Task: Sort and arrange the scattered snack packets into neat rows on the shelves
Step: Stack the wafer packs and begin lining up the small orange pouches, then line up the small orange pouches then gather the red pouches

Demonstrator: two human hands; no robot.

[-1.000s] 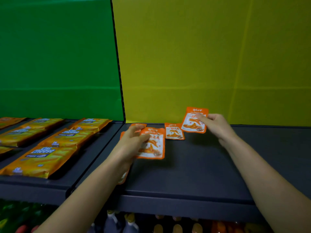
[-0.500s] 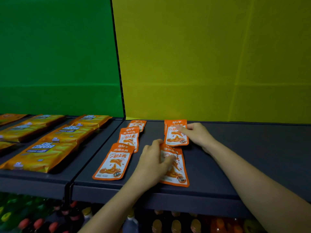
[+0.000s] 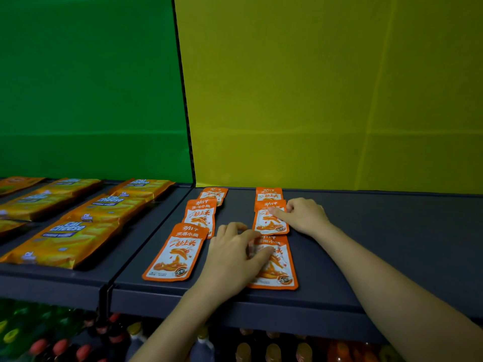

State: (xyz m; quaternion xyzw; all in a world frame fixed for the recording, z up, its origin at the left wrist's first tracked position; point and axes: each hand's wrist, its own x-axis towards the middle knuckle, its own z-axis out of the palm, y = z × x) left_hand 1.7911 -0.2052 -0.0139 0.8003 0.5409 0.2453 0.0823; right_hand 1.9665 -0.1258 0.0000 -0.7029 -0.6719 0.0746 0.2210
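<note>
Far left, cheese packs (image 3: 65,239) lie flat on the L shelf (image 3: 52,280), in rows running front to back, w/ a green panel (image 3: 91,87) behind.

Next over is the R shelf (image 3: 392,244), backed by a yellow panel (image 3: 326,87). Six orange packets lie flat near its left edge in 2 cols. Col 1 runs front to back: front pkt 1 (image 3: 175,253) by the front edge, mid pkt 1 (image 3: 200,215), back pkt 1 (image 3: 213,194) near the back edge, neighbours overlapping.

Your L hand (image 3: 232,259) sits between the cols, resting on the left side of front pkt 2 (image 3: 279,267). Its fingers are loosely spread, w/ the thumb and index laid on the pkt and nothing pinched.

Col 2 goes the same way: front pkt 2 at the front edge, mid pkt 2 (image 3: 269,220) overlapping its top, back pkt 2 (image 3: 269,194) near the back edge.

Your R hand (image 3: 303,216) is at mid pkt 2's right edge. One straight digit presses on the pkt and the rest are curled beside it. Can't tell if they pinch that edge.

Below the front edge, bottles (image 3: 130,340) stand on a lower level.
</note>
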